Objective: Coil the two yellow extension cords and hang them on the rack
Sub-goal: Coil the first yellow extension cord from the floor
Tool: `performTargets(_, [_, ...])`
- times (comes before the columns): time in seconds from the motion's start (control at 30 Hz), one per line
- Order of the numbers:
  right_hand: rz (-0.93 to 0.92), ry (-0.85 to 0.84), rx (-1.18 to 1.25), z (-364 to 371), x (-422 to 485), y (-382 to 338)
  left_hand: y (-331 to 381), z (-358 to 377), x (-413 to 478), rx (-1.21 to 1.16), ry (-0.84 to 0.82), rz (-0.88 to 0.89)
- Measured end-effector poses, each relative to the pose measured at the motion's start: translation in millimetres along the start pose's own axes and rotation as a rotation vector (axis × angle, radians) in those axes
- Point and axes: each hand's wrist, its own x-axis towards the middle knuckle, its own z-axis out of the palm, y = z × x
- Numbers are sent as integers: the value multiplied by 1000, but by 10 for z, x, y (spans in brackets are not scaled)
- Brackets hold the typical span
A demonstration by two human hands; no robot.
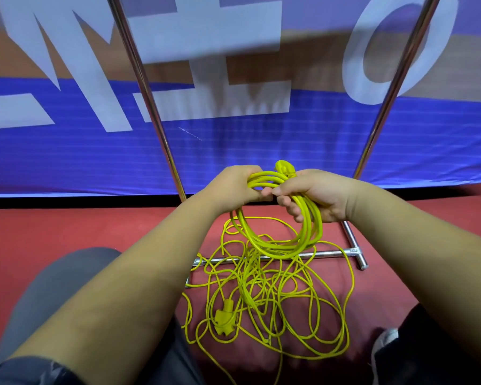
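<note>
A coil of yellow extension cord (283,243) hangs in several loops from both my hands above the floor. My left hand (231,187) grips the top of the loops on the left. My right hand (317,195) grips them on the right, and a yellow plug (285,168) sticks up just above its fingers. Below lies a loose tangle of yellow cord (275,295) on the red floor, with a yellow socket end (224,319) at its left. The metal rack's uprights (147,101) (395,87) rise behind my hands; its base bar (328,254) crosses under the coil.
A blue banner (233,151) with large white letters stands right behind the rack. My knees (67,279) are at the lower left and lower right, with a shoe (383,345) beside the tangle. Red floor (67,226) spreads to the left.
</note>
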Motion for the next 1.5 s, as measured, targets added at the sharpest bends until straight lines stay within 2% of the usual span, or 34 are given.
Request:
performTargets(0.1, [-7,37,-31,27,-15,4,-16,38,-9,20,19,28])
performTargets(0.2, [-36,70,-26,41,-37,-1,-53,62,-28,-35,6,-58])
performTargets(0.33, [-119,142,-4,30,-40,-9,-148,131,-112,75,-133,-394])
performTargets(0.4, [-138,166,-10,15,-50,-1,-126,132,-180,-71,-271,-572])
performTargets(0.47, [-142,180,-2,13,-55,17,-95,128,-223,-251,-404,-637])
performTargets(0.5, [-143,182,8,15,-54,28,-87,134,-226,-277,-433,-626])
performTargets(0.57, [-145,165,49,32,-53,43,-34,133,-234,-272,-387,-578])
performTargets(0.63, [-145,138,96,57,-69,42,-1,111,-221,-208,-245,-517])
performTargets(0.73, [-161,122,140,70,-103,23,27,23,-233,44,-63,-416])
performTargets(0.8, [-179,112,156,72,-120,16,45,-22,-239,159,-32,-372])
performTargets(0.9, [-207,125,145,85,-129,21,54,-28,-234,194,-32,-346])
performTargets(0.97, [-217,166,141,94,-130,22,34,-21,-205,295,33,-278])
performTargets(1.1, [-203,233,89,95,-115,33,116,-65,-179,153,226,-99])
performTargets(1.23, [-180,236,87,106,-131,43,232,-118,-193,50,209,14])
performTargets(1.4, [-158,196,139,119,-160,41,191,-161,-209,-39,239,-51])
performTargets(1.5, [-172,203,153,98,-155,41,150,-212,-189,-98,277,-148])
